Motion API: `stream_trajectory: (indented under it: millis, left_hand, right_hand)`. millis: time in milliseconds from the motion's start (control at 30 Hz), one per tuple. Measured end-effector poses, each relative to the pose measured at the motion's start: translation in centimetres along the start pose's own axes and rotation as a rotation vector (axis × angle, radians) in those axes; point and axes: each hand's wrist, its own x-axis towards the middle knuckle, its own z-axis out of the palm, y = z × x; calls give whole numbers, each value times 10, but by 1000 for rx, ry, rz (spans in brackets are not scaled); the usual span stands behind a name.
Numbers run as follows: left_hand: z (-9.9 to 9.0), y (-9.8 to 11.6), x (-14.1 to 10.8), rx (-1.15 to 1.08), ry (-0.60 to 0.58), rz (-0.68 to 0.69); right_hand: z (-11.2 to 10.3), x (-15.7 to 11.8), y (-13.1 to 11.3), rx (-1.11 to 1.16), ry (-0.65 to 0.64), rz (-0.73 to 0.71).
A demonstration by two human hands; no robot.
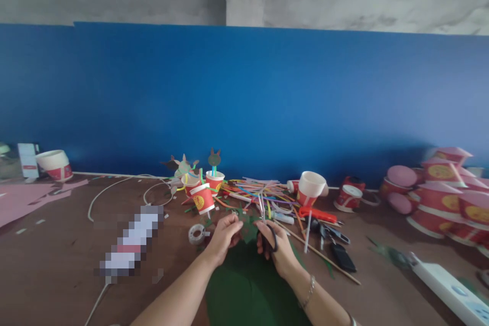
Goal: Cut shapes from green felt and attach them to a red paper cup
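Observation:
My right hand (278, 247) is closed round the black handles of a pair of scissors (262, 206), whose blades point up and away from me. To its left, my left hand (226, 237) is pinched, thumb against fingers; what it holds is too small to make out. Dark green paper (250, 280) spreads below and between both hands, with small green scraps beyond the fingertips. A roll of clear tape (196, 234) lies left of my left hand. Just past the hands stand red and white paper cups (202, 199), some with paper animal heads (214, 158) on straws.
Coloured strips (255, 191) are heaped at the back. On the right lie a stick (324, 257), keys with a black fob (343, 257), an orange-red tool (317, 214), a power strip (446, 285) and stacked cups (439, 198). A phone (133, 239) with a cable and pink paper (34, 198) lie left.

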Motion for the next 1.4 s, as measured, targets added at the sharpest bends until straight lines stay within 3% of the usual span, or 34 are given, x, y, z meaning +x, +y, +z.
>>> stream_trajectory:
  millis: [167,467,633,733,900,1400]
  left_hand:
    - [5,4,-6,215,-179,-8]
    - [5,4,-4,333,-96,125]
    - [9,3,-4,268,-33,82]
    - [8,0,-1,174,69,94]
    - [7,1,1,64,199,148]
    - [12,-1,-2,-45,131,99]
  right_hand:
    - [0,2,4,-34,-9,50]
    - [0,3,0,-52,164,5]
    - [2,1,0,-52,67,-53]
    - [5,-2,-1,-52,-43,-75]
    - [11,-6,-3,-136,-219,-2]
    - [12,-6,2,-163,-193,-17]
